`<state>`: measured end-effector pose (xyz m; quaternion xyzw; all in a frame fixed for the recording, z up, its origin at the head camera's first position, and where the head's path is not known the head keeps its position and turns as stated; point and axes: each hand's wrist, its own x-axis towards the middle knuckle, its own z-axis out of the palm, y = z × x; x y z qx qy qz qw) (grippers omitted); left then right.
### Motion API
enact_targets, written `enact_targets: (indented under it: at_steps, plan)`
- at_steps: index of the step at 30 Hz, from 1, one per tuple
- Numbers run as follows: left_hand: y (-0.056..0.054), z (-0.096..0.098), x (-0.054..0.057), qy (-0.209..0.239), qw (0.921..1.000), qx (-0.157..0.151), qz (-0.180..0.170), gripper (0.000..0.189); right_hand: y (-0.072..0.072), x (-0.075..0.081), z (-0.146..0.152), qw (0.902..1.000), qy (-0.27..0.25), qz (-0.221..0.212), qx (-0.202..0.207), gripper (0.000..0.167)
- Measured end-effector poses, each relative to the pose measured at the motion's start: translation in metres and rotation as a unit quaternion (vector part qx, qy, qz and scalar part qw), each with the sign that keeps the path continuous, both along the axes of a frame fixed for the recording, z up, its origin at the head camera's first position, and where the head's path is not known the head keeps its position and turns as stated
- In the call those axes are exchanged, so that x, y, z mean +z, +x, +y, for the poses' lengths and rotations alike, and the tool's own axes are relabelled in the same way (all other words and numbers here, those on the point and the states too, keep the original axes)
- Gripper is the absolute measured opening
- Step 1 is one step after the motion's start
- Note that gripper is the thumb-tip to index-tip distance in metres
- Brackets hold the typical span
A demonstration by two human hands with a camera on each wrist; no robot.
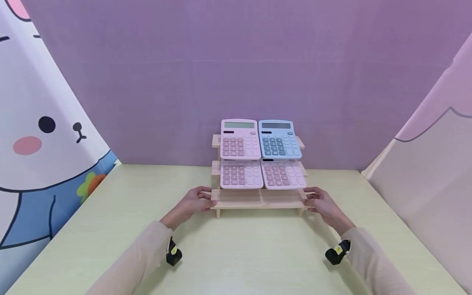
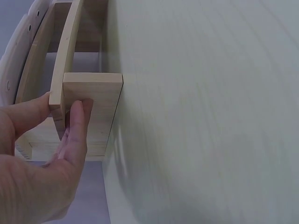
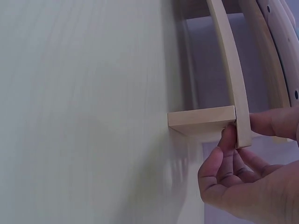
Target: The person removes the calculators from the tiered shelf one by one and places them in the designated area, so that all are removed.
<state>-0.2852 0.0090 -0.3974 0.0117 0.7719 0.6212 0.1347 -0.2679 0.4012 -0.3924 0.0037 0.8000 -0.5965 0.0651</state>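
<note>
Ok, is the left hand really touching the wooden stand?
Touching. The left wrist view shows it: the left hand pinches the wooden stand at one corner, its thumb right against the wood.

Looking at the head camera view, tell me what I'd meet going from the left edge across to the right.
Cartoon-print panel, left hand, top pink calculator, blue calculator, right hand, pink-and-white panel.
</note>
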Motion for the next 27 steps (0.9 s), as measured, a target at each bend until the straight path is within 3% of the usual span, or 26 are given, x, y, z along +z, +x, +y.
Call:
enact_targets:
  at_steps: [10, 19, 27]
  plan:
    - [0.0066, -0.0025, 0.0061, 0.011, 0.9993, -0.032, 0.014, 0.059, 0.0002, -0.0002, -0.0006, 0.9999, 0.002, -0.002, -0.013, 0.050]
    - [0.0008, -0.0026, 0.0018, -0.009, 0.9998, -0.015, -0.003, 0.059, -0.0024, -0.0017, -0.0003, 0.9997, 0.010, -0.008, -0.019, 0.049]
    - [0.0027, -0.0039, 0.0018, -0.006, 0.9994, -0.034, 0.010, 0.062, -0.0044, -0.0056, 0.0024, 0.9998, 0.003, -0.006, -0.017, 0.047]
